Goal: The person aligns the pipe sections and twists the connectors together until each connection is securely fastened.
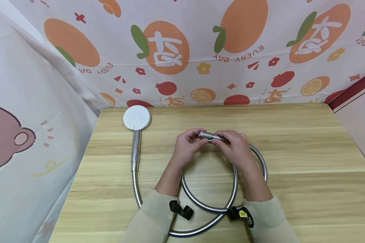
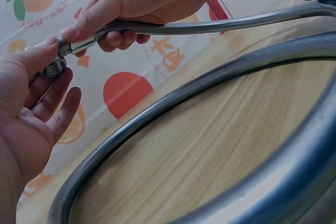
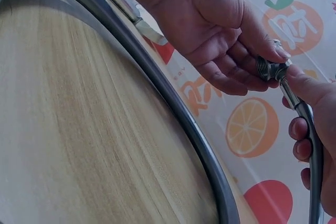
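A metal threaded fitting [image 1: 204, 134] sits at the free end of a silver shower hose [image 1: 190, 233]. My left hand [image 1: 185, 148] pinches this fitting between thumb and fingers, and in the left wrist view its round threaded opening [image 2: 53, 68] faces toward the camera. Right beside it, my right hand [image 1: 236, 148] grips the hose end, thumb and fingertips near the joint. Both hands are raised above the table in the wrist views. To the left lies a handheld shower head [image 1: 136, 117] with its white spray face up; the hose runs from its chrome handle [image 1: 136, 148].
The hose loops on the wooden table [image 1: 307, 152] under and around my forearms. A white fruit-print cloth [image 1: 200, 81] hangs behind the table's far edge, and another printed cloth [image 1: 48, 135] hangs on the left. Black straps [image 1: 181, 210] are on both sleeves.
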### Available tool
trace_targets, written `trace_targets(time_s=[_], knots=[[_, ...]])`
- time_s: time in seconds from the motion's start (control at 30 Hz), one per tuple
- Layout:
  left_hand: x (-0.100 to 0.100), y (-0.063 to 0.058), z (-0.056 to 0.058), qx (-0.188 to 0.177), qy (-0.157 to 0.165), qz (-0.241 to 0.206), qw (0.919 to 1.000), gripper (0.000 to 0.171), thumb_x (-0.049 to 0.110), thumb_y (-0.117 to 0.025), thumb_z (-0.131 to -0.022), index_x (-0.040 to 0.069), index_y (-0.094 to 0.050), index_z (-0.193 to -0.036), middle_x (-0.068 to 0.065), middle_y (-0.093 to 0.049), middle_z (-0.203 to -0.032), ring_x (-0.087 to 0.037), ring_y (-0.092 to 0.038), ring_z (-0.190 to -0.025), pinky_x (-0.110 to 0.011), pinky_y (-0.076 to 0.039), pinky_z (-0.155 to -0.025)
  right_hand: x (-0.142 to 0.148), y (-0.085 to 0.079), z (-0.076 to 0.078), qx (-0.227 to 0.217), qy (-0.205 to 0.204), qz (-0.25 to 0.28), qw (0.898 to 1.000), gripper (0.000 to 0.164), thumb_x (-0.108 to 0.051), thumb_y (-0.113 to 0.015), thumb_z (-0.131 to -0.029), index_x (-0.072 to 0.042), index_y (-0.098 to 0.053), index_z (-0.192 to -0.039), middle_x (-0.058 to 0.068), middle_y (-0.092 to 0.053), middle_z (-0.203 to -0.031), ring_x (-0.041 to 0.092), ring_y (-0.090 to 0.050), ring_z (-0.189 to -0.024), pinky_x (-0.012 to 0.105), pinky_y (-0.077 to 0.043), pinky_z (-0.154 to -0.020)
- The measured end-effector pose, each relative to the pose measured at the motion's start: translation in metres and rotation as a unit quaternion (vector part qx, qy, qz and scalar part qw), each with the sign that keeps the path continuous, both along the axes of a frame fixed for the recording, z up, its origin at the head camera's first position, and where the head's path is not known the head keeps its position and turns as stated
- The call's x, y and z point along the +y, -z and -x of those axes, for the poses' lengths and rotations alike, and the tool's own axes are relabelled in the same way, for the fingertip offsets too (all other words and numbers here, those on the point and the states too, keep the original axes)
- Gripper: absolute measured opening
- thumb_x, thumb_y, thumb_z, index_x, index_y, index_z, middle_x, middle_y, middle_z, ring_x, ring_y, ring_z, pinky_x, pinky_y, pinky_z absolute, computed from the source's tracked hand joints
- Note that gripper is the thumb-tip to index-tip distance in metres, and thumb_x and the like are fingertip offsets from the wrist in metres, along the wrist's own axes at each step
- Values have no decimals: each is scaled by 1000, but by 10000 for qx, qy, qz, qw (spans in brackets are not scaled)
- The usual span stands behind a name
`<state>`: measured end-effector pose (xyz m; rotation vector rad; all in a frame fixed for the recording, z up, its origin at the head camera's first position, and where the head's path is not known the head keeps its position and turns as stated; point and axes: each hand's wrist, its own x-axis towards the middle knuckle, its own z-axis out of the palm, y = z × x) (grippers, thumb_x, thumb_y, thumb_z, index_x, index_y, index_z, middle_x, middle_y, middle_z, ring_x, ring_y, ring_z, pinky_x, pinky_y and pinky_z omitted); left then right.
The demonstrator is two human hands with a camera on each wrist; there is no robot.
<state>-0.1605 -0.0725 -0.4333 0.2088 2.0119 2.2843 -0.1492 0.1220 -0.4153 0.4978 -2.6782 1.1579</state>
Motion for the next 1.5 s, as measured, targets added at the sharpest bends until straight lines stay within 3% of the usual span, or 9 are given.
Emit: trace_targets(time_s=[0.13, 0.33, 0.43, 0.63, 0.9, 1.0, 1.1, 1.27, 1.5], knots=[[0, 0, -1, 104, 57, 134, 9998, 29, 5, -76, -84, -2, -67, -112, -10, -69, -104, -16, -65, -98, -28, -58, -86, 3, -2, 0, -226, -134, 96, 9996, 29, -43, -66, -91, -21, -72, -109, -6, -72, -100, 13, -61, -91, 33, -35, -81], [1, 1, -2, 248, 122, 404, 9988, 29, 6, -77, -84, 0, -68, -111, -11, -69, -105, -16, -64, -97, -26, -58, -85, 8, -1, 0, -785, -330, 430, 9954, 30, -44, -64, -92, -20, -72, -109, -5, -71, -103, 13, -60, -86, 32, -52, -73], [1, 1, -3, 258, 148, 507, 9983, 29, 7, -77, -84, 0, -69, -111, -12, -69, -105, -15, -63, -96, -23, -57, -83, 10, 0, -1, -1046, -349, 603, 9921, 31, -45, -63, -92, -21, -72, -109, -4, -71, -103, 15, -60, -85, 32, -53, -72], [3, -2, -4, 107, 181, 600, 9980, 31, 2, -75, -84, -3, -67, -113, -16, -68, -108, -11, -63, -94, -20, -55, -81, 10, 0, -1, -1400, -189, 806, 9867, 33, -47, -65, -91, -20, -73, -109, -2, -71, -104, 17, -61, -87, 34, -54, -74], [7, 7, 0, 241, 146, 894, 9956, 38, 11, -77, -85, 2, -66, -120, -11, -69, -111, -19, -65, -102, -26, -58, -85, 12, 4, 1, -1696, 230, 688, 9828, 49, -59, -64, -87, -20, -70, -116, -1, -68, -110, 18, -60, -93, 34, -54, -77], [8, 8, 1, 257, 134, 882, 9957, 44, 10, -76, -85, 3, -63, -126, -11, -69, -115, -21, -66, -104, -26, -58, -85, 16, 4, 3, -1709, 275, 788, 9818, 47, -52, -66, -89, -19, -67, -123, 2, -67, -106, 19, -60, -91, 33, -54, -75], [8, 10, 3, 247, 68, 812, 9964, 46, 8, -75, -86, 6, -60, -130, -11, -68, -116, -22, -66, -102, -27, -59, -82, 25, 5, 6, -1621, 445, 936, 9813, 38, -33, -67, -94, -16, -62, -128, 7, -65, -102, 21, -57, -86, 30, -51, -69], [8, 12, 5, 255, -38, 930, 9953, 39, 8, -75, -87, 8, -63, -124, -10, -70, -109, -18, -66, -98, -25, -58, -79, 49, 9, 12, -1412, 1209, 1187, 9754, 36, -1, -55, -93, -14, -59, -127, 12, -64, -104, 20, -52, -82, 26, -46, -66], [6, 10, 1, 495, -61, 1762, 9831, 28, 11, -72, -90, 2, -67, -116, -9, -71, -105, -18, -66, -97, -32, -58, -84, 73, 16, 20, -1415, 1895, 1251, 9635, 37, 7, -47, -91, -7, -58, -123, 17, -63, -116, 26, -53, -100, 37, -45, -88]])
